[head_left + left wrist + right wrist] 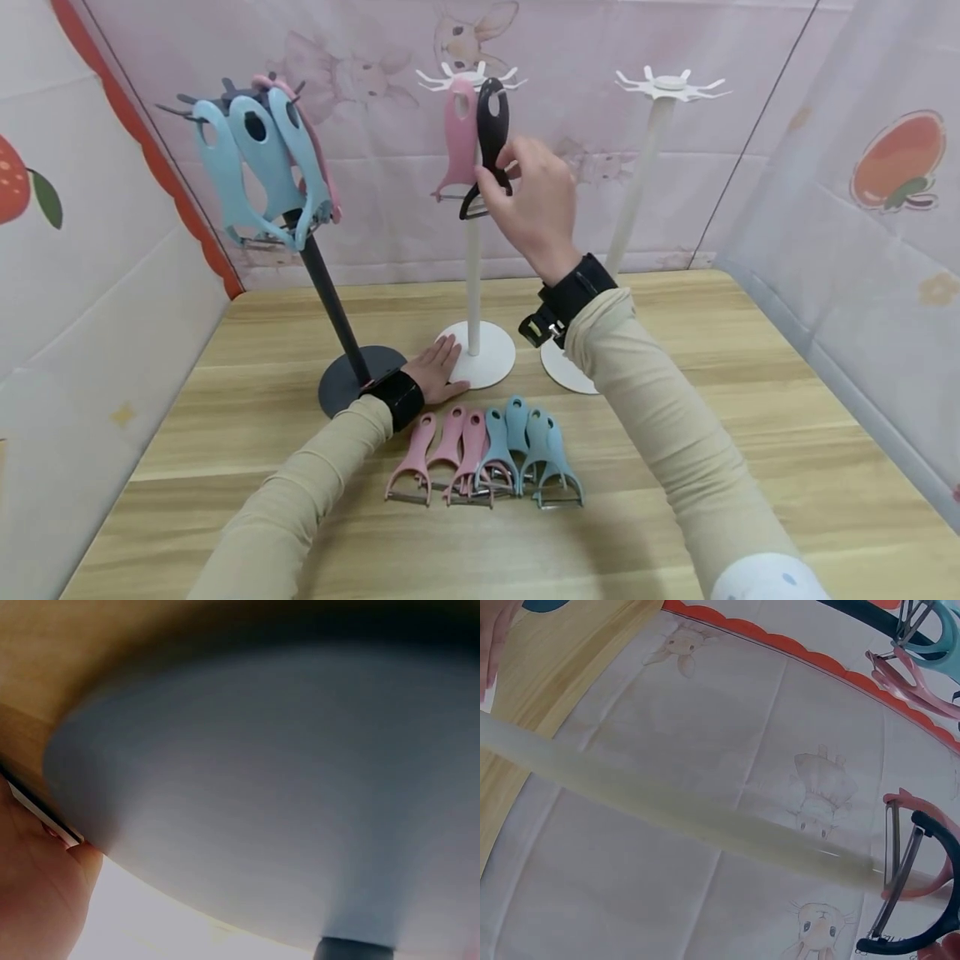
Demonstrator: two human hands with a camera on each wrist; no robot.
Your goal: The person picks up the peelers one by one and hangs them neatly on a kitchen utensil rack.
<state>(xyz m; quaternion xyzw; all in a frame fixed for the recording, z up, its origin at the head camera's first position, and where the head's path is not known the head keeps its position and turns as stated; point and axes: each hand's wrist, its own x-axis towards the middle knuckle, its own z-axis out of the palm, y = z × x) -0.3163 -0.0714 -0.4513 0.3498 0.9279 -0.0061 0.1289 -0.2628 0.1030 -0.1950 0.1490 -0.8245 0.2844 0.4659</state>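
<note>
My right hand [542, 196] pinches a black peeler [492, 125] near its lower end, up at a hook of the middle white stand [474, 275]. Beside it a pink peeler [459, 137] hangs, blade end down. The right wrist view shows the black peeler's blade [897, 883] crossing in front of the pink peeler's head [922, 801]. My left hand [435, 371] rests flat on that stand's round white base [491, 367]. In the left wrist view, a large grey disc [247, 787] hides most of the scene.
On the left, a dark stand [330, 292] carries light blue peelers [262, 150] and a pink one. Another white stand [641, 175] is at right, its base partly behind my right arm. Several pink peelers [416, 454] and blue peelers [517, 425] lie on the wooden table [262, 375].
</note>
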